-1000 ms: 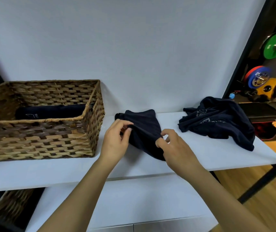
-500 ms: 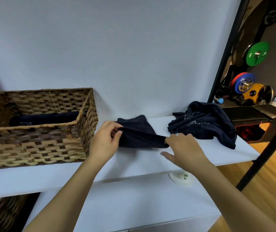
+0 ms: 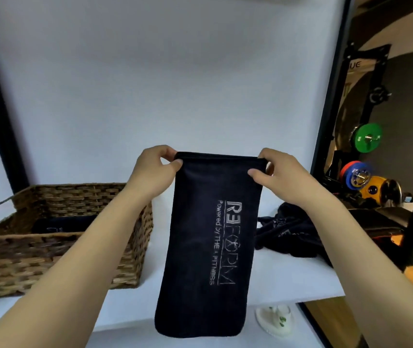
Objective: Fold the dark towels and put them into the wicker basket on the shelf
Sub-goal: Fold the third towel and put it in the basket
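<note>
Above the white shelf [image 3: 300,280], a dark rectangular towel with a pale printed logo [image 3: 208,234] hangs full length, its long axis vertical. The left hand [image 3: 155,169] and right hand [image 3: 275,172] are apart, each pinching one top corner, so the short top edge runs level between them and neither hand is nearer. Its lower end dangles past the shelf's front edge. To the left stands the brown woven wicker basket [image 3: 57,259] with a folded dark towel inside [image 3: 62,223]; a crumpled dark towel heap [image 3: 288,237] lies on the right. Folding likely means bringing top to bottom.
</note>
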